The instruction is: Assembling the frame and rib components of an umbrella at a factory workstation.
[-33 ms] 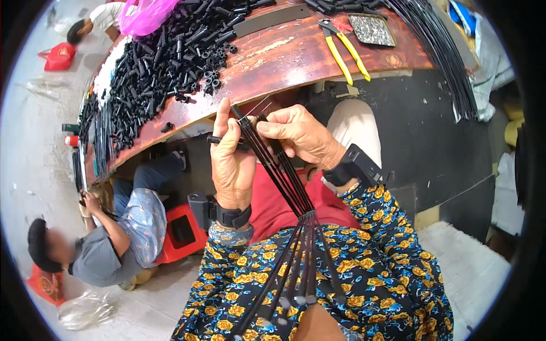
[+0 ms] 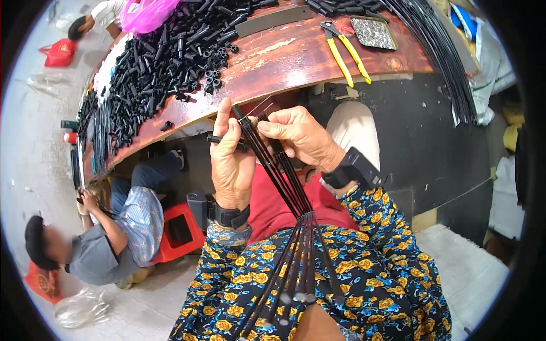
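In front of my lap I hold a bundle of thin black umbrella ribs (image 2: 289, 187). They meet at a gathered joint (image 2: 306, 216), and their blunt tips fan out over my patterned clothing. My left hand (image 2: 234, 170) is closed round the upper end, thumb pressed in and forefinger pointing up. A short black tube (image 2: 218, 140) sticks out between its fingers. Opposite it, my right hand (image 2: 304, 135) pinches more of the ribs near their upper ends. Thin bare wire (image 2: 259, 108) shows between the two hands; the exact grip of the right fingertips is partly hidden.
Beyond my hands curves a worn wooden table (image 2: 273, 62). It bears a heap of black plastic parts (image 2: 165, 62), yellow-handled pliers (image 2: 345, 54), a tray of small metal pieces (image 2: 373, 32) and long black rods (image 2: 435, 51). A person (image 2: 105, 250) sits at left by a red stool (image 2: 181, 234).
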`<act>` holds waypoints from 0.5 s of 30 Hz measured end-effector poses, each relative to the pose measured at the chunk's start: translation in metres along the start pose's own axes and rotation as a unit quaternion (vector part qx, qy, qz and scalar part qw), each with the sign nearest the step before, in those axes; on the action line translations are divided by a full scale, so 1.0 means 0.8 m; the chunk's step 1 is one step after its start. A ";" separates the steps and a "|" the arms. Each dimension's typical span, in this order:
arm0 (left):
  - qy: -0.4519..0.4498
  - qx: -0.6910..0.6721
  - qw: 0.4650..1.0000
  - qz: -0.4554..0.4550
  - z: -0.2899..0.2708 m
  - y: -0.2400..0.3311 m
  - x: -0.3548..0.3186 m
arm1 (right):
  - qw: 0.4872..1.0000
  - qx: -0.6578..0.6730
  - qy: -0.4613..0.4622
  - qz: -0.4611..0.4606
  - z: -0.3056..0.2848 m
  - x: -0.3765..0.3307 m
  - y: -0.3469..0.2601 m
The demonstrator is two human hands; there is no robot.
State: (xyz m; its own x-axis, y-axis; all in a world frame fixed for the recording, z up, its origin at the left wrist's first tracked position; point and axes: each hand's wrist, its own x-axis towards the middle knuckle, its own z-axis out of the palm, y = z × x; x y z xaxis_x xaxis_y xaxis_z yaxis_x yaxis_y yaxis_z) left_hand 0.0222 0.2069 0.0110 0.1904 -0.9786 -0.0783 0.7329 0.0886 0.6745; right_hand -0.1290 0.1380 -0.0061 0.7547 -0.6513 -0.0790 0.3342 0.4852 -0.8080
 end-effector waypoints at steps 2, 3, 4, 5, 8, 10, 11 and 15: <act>0.029 -0.004 1.000 0.012 -0.005 0.002 0.005 | 1.000 0.013 0.006 -0.004 0.009 0.002 -0.002; 0.022 -0.007 1.000 0.006 -0.008 0.003 0.006 | 0.999 0.035 0.036 -0.019 0.019 0.001 -0.005; 0.014 -0.009 1.000 -0.001 -0.009 0.004 0.008 | 0.995 0.057 0.067 -0.036 0.024 0.001 -0.008; 0.014 -0.012 1.000 0.002 -0.008 0.003 0.010 | 0.997 0.053 0.049 -0.015 0.019 0.004 -0.011; 0.050 -0.013 0.999 0.008 0.006 -0.006 0.016 | 0.991 0.075 0.066 -0.089 0.027 0.007 -0.013; -0.025 -0.036 0.999 -0.022 0.008 -0.018 0.022 | 0.993 0.077 0.038 -0.079 0.012 -0.004 -0.022; -0.045 -0.031 0.998 -0.035 0.015 -0.024 0.016 | 0.994 0.074 0.032 -0.067 0.009 -0.018 -0.028; -0.032 0.220 0.971 0.085 -0.004 -0.019 -0.008 | 0.998 0.054 0.012 -0.026 0.021 -0.015 -0.015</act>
State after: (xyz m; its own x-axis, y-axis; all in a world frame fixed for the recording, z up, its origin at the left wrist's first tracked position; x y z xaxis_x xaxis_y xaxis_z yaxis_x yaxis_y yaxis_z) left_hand 0.0117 0.2125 -0.0013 0.2334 -0.9675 0.0973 0.3424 0.1755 0.9230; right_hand -0.1330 0.1495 0.0145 0.7214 -0.6904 -0.0544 0.4319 0.5100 -0.7439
